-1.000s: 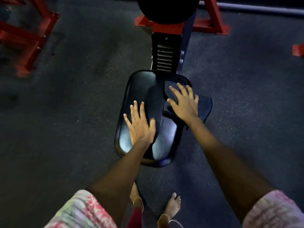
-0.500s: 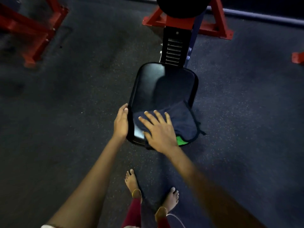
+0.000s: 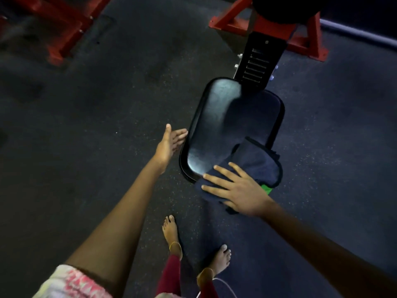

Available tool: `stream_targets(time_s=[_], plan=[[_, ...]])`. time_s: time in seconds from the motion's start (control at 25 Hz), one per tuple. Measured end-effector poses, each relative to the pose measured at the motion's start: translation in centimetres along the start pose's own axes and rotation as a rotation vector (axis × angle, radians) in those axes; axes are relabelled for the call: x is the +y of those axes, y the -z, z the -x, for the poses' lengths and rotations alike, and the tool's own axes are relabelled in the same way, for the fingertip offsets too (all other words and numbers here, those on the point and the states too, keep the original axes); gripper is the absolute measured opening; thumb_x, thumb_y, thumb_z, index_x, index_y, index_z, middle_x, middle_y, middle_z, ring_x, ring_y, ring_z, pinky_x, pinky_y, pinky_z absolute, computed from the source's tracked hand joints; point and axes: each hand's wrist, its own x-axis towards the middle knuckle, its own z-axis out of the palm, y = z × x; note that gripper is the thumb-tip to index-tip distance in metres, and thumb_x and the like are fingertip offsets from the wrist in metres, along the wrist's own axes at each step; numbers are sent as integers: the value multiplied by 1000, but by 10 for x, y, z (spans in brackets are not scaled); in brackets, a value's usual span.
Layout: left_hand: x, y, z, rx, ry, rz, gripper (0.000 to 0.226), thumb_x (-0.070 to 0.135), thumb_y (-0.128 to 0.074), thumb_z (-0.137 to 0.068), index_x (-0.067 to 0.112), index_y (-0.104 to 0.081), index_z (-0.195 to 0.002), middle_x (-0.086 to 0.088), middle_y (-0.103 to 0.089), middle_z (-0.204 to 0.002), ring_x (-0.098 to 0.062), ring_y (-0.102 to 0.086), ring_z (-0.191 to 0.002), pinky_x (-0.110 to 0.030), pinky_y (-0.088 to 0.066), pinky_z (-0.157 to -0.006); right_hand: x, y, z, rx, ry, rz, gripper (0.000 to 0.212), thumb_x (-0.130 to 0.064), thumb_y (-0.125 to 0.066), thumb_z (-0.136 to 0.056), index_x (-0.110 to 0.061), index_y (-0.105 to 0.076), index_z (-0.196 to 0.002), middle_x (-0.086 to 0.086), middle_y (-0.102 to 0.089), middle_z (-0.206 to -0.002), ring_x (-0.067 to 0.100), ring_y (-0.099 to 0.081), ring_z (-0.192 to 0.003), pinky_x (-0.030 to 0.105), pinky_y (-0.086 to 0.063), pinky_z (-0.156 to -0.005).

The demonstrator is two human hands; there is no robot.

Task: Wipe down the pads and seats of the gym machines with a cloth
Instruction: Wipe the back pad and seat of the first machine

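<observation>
Clearly the cloth [image 3: 255, 164] is limp (best pressed flat): right hand [image 3: 238, 188] spreads fingers on it, left hand [image 3: 169, 143] hangs open beside the seat [image 3: 217, 125].

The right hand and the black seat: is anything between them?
Yes. In the head view a dark blue cloth lies between the right hand, fingers spread flat, and the near end of the seat.

The seat [image 3: 217, 127] is smooth, glossy black vinyl; on its near end lies a soft, matt dark-blue cloth [image 3: 255, 162]. Beyond the seat, painted red metal frame [image 3: 234, 22]. Beneath, rough speckled rubber floor [image 3: 107, 117].
</observation>
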Motion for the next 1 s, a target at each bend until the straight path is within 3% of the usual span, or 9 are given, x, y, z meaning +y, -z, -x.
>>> stream_targets(time_s=[0.12,0.2,0.36,0.44,0.52,0.6,0.72,0.92,1.0], plan=[[-1,6,0,-39,40,40,75,51,7,-96,13,-44,-136,-5,-45,-143,-18,-38,-133,-33,-20,-109,-7,6,-68,19,-70,-115,60,-40,-77,-71,-27,-59,-127,-2,-57,-132,28,-54,-121,51,-42,-97],[2,12,-1,-36,55,122,80,56,9,-93,12,-44,-133,-5,-50,-137,-19,-44,-128,-36,-26,-107,5,11,-105,-11,-86,-231,50,-39,-67,-82,-28,-56,-130,-4,-54,-136,27,-46,-128,51,-33,-104],[5,-8,-3,369,-22,135,61,47,-12,-100,7,-44,-133,-10,-53,-129,-24,-47,-125,-29,-31,-100,87,3,-117,-42,-355,-371,49,-43,-46,-95,-34,-38,-142,-9,-33,-151,21,-24,-140,43,-15,-110],[6,-37,-1,497,-33,-19,53,45,-23,-100,11,-44,-134,-6,-47,-137,-23,-42,-129,-30,-28,-103,120,-3,-115,-28,-613,-377,50,-44,-45,-95,-35,-35,-143,-8,-28,-153,21,-21,-142,44,-13,-111],[0,-64,-2,474,-38,-337,52,45,-25,-100,13,-40,-138,-5,-42,-144,-22,-37,-133,-36,-21,-112,114,-6,-113,-52,-708,-385,53,-45,-44,-95,-33,-32,-145,-8,-24,-155,21,-17,-143,48,-11,-112],[-10,-80,-6,479,-75,-631,57,48,-21,-99,14,-32,-143,-4,-36,-149,-19,-31,-137,-40,-15,-114,95,-4,-99,-48,-523,-354,57,-49,-40,-94,-31,-29,-146,-8,-22,-156,20,-16,-144,48,-10,-113],[-17,-82,-10,553,-148,-806,75,58,-6,-89,12,-30,-143,-5,-37,-148,-20,-34,-135,-40,-22,-111,121,-5,-70,-79,-239,-345,66,-57,-26,-86,-27,-35,-144,-9,-28,-153,17,-21,-142,43,-12,-112],[-19,-86,-9,570,-157,-859,83,65,-3,-84,14,-29,-144,-2,-36,-148,-18,-34,-135,-40,-26,-110,168,-15,-100,-19,-895,-346,54,-47,-43,-94,-24,-39,-143,2,-26,-155,27,-27,-137,46,-17,-109],[-17,-86,-8,568,-154,-852,91,73,0,-81,14,-28,-145,-2,-32,-150,-17,-31,-137,-38,-24,-110,144,-13,-126,16,-753,-307,52,-44,-47,-93,-24,-42,-141,1,-32,-152,28,-32,-135,48,-21,-107]])
